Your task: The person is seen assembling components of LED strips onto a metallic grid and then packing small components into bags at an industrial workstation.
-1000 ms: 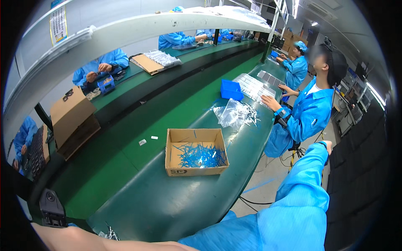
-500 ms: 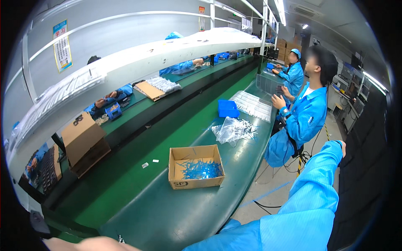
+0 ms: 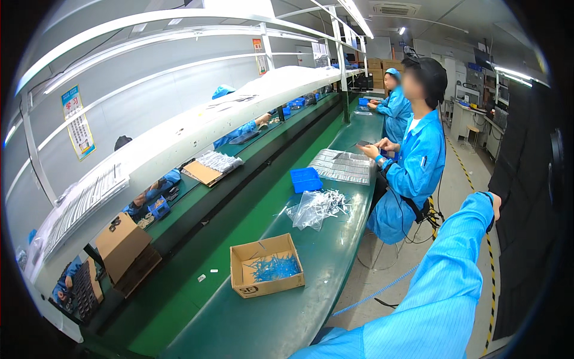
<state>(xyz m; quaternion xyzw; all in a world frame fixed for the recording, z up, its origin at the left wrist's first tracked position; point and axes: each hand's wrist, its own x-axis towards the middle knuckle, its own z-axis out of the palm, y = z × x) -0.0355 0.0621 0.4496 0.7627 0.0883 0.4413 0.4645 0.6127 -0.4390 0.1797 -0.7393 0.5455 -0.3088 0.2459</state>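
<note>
An open carton [image 3: 272,288] of thin blue strips [image 3: 272,268] stands on the green bench [image 3: 239,323].
The carton is of brown cardboard, and the strips lie in it loosely tangled. Farther along, a clear, wrinkled plastic bag [image 3: 308,212] lies among small white pieces [image 3: 332,203], just beside a blue plastic bin [image 3: 306,182]. The right hand [image 3: 496,206] is stretched out near the black curtain [image 3: 523,239], well to the right of the carton; whether it grasps something, I cannot tell. The left hand is out of view.
</note>
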